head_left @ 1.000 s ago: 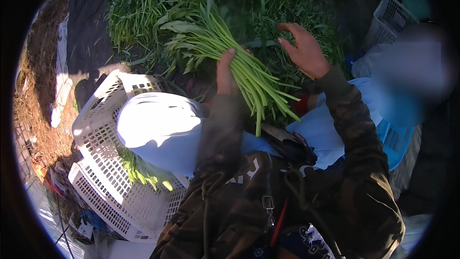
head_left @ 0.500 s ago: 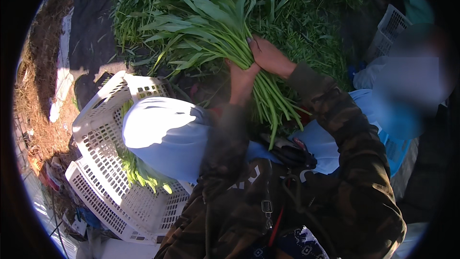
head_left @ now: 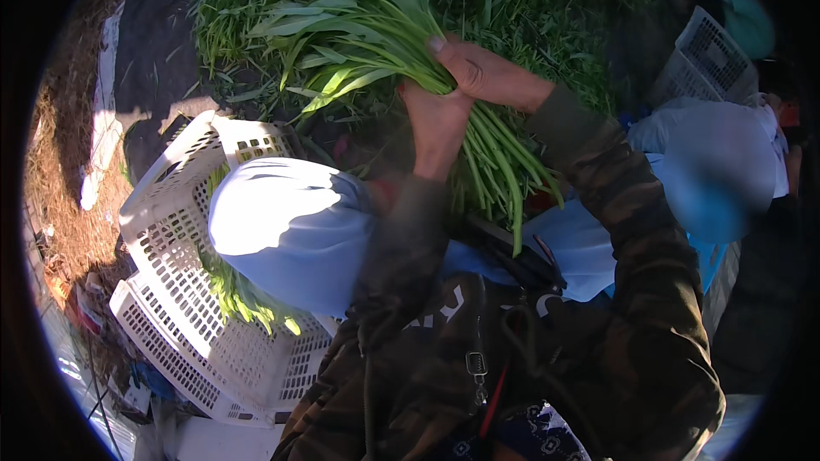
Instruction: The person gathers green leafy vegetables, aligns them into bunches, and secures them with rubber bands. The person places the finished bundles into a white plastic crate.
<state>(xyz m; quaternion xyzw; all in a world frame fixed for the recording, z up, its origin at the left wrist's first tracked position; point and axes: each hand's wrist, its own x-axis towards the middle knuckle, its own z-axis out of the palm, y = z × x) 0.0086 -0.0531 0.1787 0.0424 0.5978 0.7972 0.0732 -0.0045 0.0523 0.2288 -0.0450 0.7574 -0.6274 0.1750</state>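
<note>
In front of me a bunch of water spinach (head_left: 367, 43) is held up, its long leaves fanning to the upper left and its cut stems (head_left: 504, 158) slanting down to the right. My left hand (head_left: 436, 124) is wrapped round the stems from below. Just above it, my right hand (head_left: 495, 75) closes on the same bunch, thumb against the stems. The two hands touch or nearly touch. Under the stem ends, across my light blue-clad lap, lies a dark object (head_left: 517, 265) whose kind I cannot make out.
Beyond the bunch spreads a large heap of loose greens (head_left: 547, 26). White perforated plastic crates (head_left: 171, 239) stand at my left, with more greens (head_left: 243, 299) inside. At the far right are a grey crate (head_left: 705, 55), a plastic bag (head_left: 670, 124) and a partly blurred person (head_left: 717, 166).
The bunch has dropped slightly and its stem ends have swung a little to the right. My right hand has shifted rightward on the stems; both hands keep their grip.
</note>
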